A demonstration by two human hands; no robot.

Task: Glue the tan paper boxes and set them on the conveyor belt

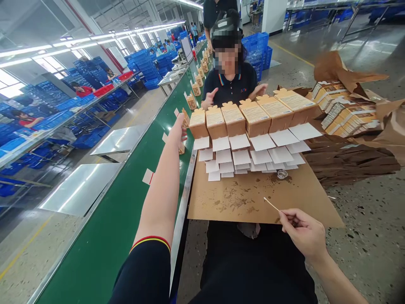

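Observation:
My right hand [302, 232] is closed, pinching a thin cotton swab [271, 204] over the front of a brown cardboard sheet [221, 207]. My left hand [181, 130] reaches out over the green conveyor belt [104, 240], beside small tan cartons. One carton [186, 120] stands just past it, and another carton [181, 148] is partly hidden behind my forearm. The left fingers are mostly hidden and blurred, so their grip is unclear. To the right of that hand, a row of tan cartons [234, 120] with white flaps [261, 142] hanging toward me sits on the cardboard.
A co-worker [230, 80] sits opposite with both hands raised behind the cartons. Bundled flat cartons [351, 116] lie in torn brown paper [392, 131] at right. Dark wet marks [234, 198] spot the cardboard. Metal side tables [82, 185] flank the belt at left.

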